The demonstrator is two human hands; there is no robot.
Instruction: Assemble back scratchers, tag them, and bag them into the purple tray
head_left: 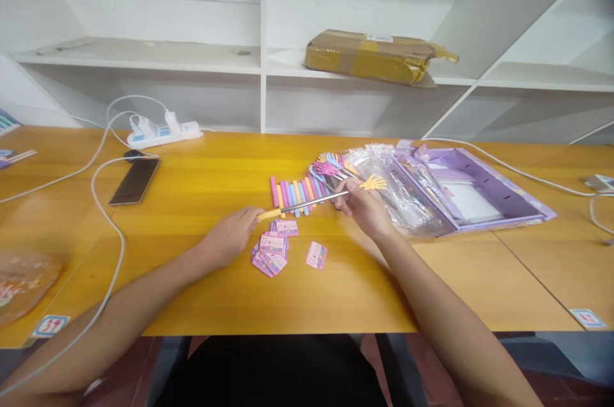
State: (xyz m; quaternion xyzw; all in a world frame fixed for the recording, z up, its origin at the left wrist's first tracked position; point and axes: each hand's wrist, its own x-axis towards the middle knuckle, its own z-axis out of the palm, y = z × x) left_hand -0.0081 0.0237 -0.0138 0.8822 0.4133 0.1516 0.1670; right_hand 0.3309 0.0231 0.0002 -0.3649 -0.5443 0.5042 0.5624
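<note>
A yellow back scratcher (314, 201) with a metal rod spans the space between my hands, above the table. My left hand (233, 231) is closed around its yellow handle. Near the hand-shaped yellow end, my right hand (362, 205) pinches the rod. Behind it lies a row of back scratchers with pink, blue and yellow handles (292, 191); their hand-shaped heads (327, 167) bunch together at the right. Small pink printed cards (272, 245) are piled in front of my left hand, and one single card (316, 255) lies apart to the right.
Clear plastic bags (412, 202) lie to the right beside a purple open box (499, 189). A phone (135, 181), a power strip (165, 134) and white cables are on the left. On the shelf behind sits a taped cardboard box (369, 56).
</note>
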